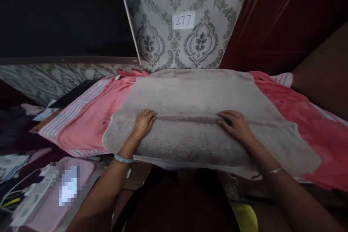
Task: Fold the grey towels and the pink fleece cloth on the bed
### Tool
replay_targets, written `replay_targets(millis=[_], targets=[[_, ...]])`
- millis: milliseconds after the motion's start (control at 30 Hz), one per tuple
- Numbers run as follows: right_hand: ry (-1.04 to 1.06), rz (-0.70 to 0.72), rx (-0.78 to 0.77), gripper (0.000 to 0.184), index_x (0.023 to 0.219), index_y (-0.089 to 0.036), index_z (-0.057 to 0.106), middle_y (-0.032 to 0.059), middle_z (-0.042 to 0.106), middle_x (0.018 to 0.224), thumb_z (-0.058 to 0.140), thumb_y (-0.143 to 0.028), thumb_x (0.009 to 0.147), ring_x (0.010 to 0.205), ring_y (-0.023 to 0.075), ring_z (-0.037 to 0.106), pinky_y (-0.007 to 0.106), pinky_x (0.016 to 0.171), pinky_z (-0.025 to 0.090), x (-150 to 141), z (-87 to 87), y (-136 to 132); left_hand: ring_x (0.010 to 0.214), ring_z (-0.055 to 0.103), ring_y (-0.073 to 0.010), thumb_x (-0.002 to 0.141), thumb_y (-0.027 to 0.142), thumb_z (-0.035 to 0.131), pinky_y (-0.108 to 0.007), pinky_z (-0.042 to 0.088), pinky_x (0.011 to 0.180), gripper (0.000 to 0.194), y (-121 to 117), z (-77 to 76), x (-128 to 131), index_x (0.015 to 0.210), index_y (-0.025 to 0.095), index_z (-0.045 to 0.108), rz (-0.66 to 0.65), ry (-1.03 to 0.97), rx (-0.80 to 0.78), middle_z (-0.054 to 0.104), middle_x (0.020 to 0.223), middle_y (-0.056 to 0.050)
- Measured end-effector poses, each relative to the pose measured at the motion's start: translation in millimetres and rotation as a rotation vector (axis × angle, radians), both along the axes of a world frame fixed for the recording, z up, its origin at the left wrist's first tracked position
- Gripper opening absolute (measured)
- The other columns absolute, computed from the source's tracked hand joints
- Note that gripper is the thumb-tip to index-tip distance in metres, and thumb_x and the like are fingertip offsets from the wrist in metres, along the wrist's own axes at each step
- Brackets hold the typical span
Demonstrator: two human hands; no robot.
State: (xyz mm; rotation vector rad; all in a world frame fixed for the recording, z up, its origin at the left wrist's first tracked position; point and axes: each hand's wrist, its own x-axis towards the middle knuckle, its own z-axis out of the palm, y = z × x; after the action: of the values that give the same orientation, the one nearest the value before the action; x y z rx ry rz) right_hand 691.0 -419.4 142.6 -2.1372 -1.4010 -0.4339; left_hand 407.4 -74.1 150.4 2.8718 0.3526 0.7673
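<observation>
A grey plush blanket (195, 94) lies spread over pink cloth, with a crease running from side to side across its middle. My left hand (143, 125) rests at the left part of this crease, its fingers curled down on the fabric. On the right part of the same crease is my right hand (236, 126), fingers together and pointing left, the thumb just below them. Both hands appear to pinch the fabric at the crease, though the fingertips are partly hidden. The blanket's front portion drapes over the near edge.
Pink cloth with striped borders (89, 119) shows on both sides of the blanket. A large dark screen (62, 14) stands behind left, a dark red panel (277, 18) behind right. A paper marked 277 (183, 20) hangs on the patterned wall. A power strip (32, 195) lies front left.
</observation>
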Motion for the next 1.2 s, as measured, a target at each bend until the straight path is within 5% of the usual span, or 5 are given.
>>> replay_targets(millis=[167, 433, 633, 867, 1200], targets=[[0.016, 0.142, -0.032, 0.027, 0.106, -0.020, 0.075, 0.0129, 0.072, 0.102, 0.054, -0.034, 0.098, 0.098, 0.0279, 0.063, 0.043, 0.087, 0.051, -19.1, -8.1, 53.5, 0.096, 0.061, -0.0268, 0.098, 0.024, 0.050, -0.041, 0.049, 0.088, 0.023, 1.4, 3.5, -2.3, 0.099, 0.018, 0.072, 0.002, -0.012, -0.001, 0.069, 0.096, -0.010], [0.050, 0.114, -0.003, 0.022, 0.097, -0.020, 0.074, 0.0110, 0.070, 0.093, 0.054, -0.029, 0.099, 0.093, 0.0257, 0.061, 0.039, 0.084, 0.049, -16.6, -19.6, 56.8, 0.105, 0.059, -0.0293, 0.093, 0.031, 0.062, -0.045, 0.047, 0.094, 0.024, -27.6, 16.4, 29.4, 0.110, 0.017, 0.071, -0.043, 0.110, -0.003, 0.069, 0.107, -0.012], [0.069, 0.110, -0.027, 0.022, 0.096, -0.021, 0.073, 0.0104, 0.070, 0.093, 0.053, -0.028, 0.099, 0.094, 0.0257, 0.061, 0.040, 0.086, 0.048, -17.9, -14.8, 55.4, 0.102, 0.059, -0.0273, 0.095, 0.019, 0.057, -0.041, 0.048, 0.088, 0.012, -50.6, 19.3, 65.3, 0.094, 0.017, 0.069, -0.052, 0.216, -0.001, 0.067, 0.098, -0.012], [0.065, 0.153, -0.112, 0.024, 0.113, -0.020, 0.072, 0.0108, 0.068, 0.103, 0.067, -0.034, 0.093, 0.100, 0.0263, 0.059, 0.039, 0.088, 0.047, -39.4, 0.1, 85.6, 0.097, 0.058, -0.0265, 0.095, 0.016, 0.056, -0.040, 0.047, 0.084, 0.010, -50.3, 6.6, 63.9, 0.089, 0.018, 0.064, -0.025, 0.119, 0.012, 0.064, 0.096, -0.010], [0.080, 0.156, -0.041, 0.010, 0.093, -0.019, 0.070, 0.0081, 0.066, 0.092, 0.061, -0.021, 0.097, 0.094, 0.0222, 0.059, 0.035, 0.085, 0.046, -63.9, -7.4, 120.9, 0.102, 0.057, -0.0270, 0.095, 0.027, 0.061, -0.041, 0.046, 0.088, 0.012, -57.7, 7.0, 68.9, 0.102, 0.018, 0.067, -0.112, 0.116, 0.049, 0.064, 0.102, -0.010]])
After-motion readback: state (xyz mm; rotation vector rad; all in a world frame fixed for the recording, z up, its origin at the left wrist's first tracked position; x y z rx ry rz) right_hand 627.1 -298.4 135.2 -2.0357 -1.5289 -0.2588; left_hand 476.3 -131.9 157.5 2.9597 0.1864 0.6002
